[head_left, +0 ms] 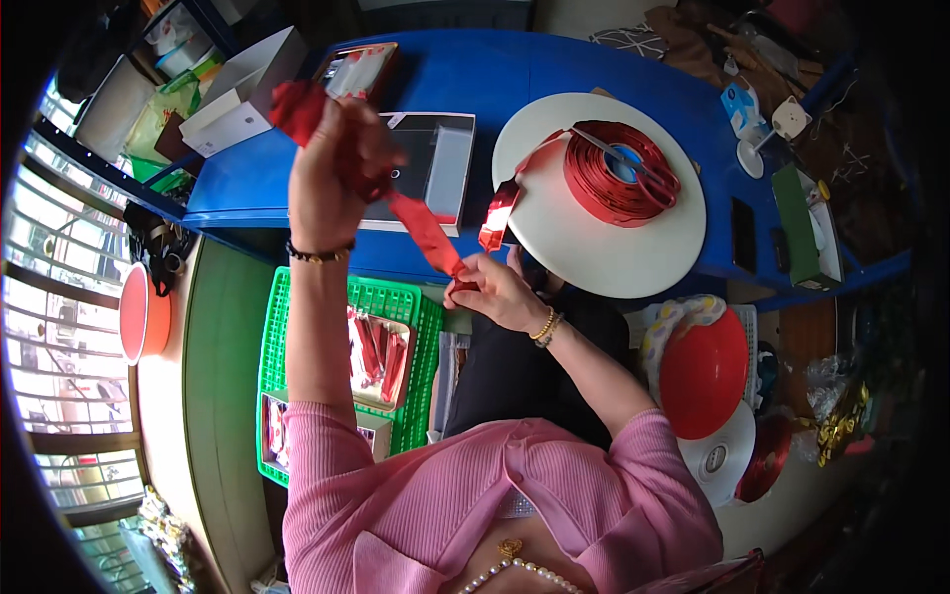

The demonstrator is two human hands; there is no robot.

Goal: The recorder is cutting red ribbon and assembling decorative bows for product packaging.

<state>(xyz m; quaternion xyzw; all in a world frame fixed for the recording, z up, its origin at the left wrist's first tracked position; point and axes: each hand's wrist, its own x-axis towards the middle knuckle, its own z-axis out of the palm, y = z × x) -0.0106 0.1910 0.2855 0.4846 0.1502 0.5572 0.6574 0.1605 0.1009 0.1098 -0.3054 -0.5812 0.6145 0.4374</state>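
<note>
A shiny red ribbon [424, 230] is stretched between my two hands over the near edge of the blue table. My left hand [332, 163], raised, is closed around a bunched part of it; some of its fingers are blurred. Lower and to the right, my right hand [500, 292] pinches the same ribbon between thumb and fingers. Another shiny red ribbon end [498, 215] hangs over the edge of a round white board [539, 233] and leads toward a thick ribbon roll [594, 188] lying there. A pair of scissors [648, 176] rests on the roll.
On the blue table [485, 69] lie an open box [450, 163] with dark contents, a white carton [247, 94], a phone [743, 235] and a green box [795, 223]. Below left, a green basket [428, 342] holds trays of red pieces. A red basin [705, 371] stands at right.
</note>
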